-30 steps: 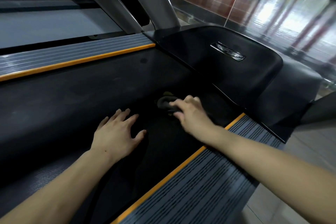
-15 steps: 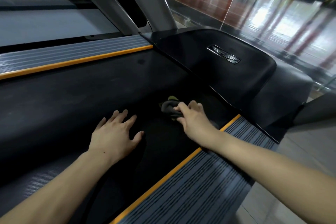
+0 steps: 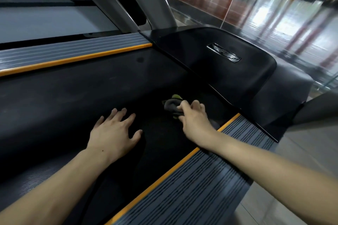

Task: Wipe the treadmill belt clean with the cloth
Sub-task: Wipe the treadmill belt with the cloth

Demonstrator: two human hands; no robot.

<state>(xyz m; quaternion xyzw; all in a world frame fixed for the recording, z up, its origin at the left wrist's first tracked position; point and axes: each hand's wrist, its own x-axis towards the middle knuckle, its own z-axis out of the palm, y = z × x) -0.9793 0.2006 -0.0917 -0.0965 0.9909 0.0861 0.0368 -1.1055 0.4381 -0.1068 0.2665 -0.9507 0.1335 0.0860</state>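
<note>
My right hand (image 3: pixel 194 120) is clamped on the dark cloth (image 3: pixel 171 105), pressing it onto the treadmill belt (image 3: pixel 76 95) just short of the black motor cover (image 3: pixel 210 67). A bit of yellow-green shows at the cloth's edge. My left hand (image 3: pixel 113 134) lies flat on the belt, fingers spread, holding nothing, farther back from the cover. The ribbed side rail (image 3: pixel 192 184) runs under my right forearm.

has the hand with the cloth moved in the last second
Yes, slightly. The right hand with the cloth has slid toward the orange strip of the near side rail, away from the left hand.
</note>
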